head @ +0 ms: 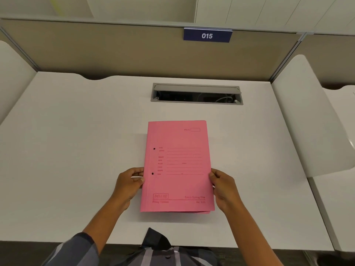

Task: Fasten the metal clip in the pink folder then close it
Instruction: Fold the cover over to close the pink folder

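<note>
Your pink folder (177,166) lies closed and flat on the white desk (76,150), front cover up, roughly in the middle of the desktop and a little toward the near edge. Its spine runs along the left side, where two small dark punch holes (154,148) show through the cover, one above the other. Printed lines and labels fill the middle of the cover, and a boxed brand mark sits near the lower left corner. At the near right corner the back cover peeks out just below the front one, so the two leaves are not perfectly aligned there. The metal clip is hidden inside; you cannot see whether it is fastened.

Your left hand (128,186) grips the folder's left edge at about the level of the lower punch hole, thumb on top of the cover and fingers curled at the edge. Your right hand (224,189) pinches the right edge at nearly the same height, thumb on the cover. Both hands are closed on the folder.

Beyond the folder, toward the far side of the desk, an open grey cable hatch (196,94) is set into the surface, with cables dimly visible inside. On the beige partition (115,50) behind it hangs a dark blue plate (207,36) reading 015. Your striped sleeve (76,250) shows at the near edge.
</note>
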### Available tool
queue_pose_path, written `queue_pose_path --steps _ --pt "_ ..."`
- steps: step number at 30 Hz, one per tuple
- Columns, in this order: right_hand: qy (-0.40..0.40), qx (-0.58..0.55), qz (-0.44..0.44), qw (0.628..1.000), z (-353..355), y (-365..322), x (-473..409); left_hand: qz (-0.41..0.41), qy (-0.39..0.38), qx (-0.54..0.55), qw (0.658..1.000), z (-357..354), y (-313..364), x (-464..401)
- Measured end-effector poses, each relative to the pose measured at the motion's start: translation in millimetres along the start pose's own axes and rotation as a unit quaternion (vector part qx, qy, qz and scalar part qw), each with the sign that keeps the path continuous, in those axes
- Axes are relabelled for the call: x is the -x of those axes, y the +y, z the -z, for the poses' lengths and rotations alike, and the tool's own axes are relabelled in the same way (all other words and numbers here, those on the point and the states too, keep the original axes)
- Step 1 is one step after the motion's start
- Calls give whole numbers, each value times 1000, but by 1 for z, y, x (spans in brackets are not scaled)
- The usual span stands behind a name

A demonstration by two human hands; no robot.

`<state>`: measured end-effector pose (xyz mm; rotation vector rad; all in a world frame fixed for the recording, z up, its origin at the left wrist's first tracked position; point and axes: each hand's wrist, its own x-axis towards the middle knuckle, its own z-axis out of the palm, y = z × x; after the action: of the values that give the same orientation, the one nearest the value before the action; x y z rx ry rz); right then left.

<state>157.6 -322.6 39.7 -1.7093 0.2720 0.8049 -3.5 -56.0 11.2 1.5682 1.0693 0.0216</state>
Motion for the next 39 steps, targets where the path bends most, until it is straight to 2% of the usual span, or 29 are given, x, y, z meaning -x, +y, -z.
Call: queue_pose_path --steps 12,20,25,39 --pt "-65 -4 42 997 -160 -66 -11 -15 100 -3 995 144 33 -71" --pt "-85 -30 14 996 -277 -92 -50 -24 153 -25 988 230 47 -155" --pt "-73 -29 -4 997 -319 -99 -84 -25 152 -32 988 242 49 -208" --pt "31 68 73 994 -375 -122 -175 -55 189 -42 980 238 54 -318"
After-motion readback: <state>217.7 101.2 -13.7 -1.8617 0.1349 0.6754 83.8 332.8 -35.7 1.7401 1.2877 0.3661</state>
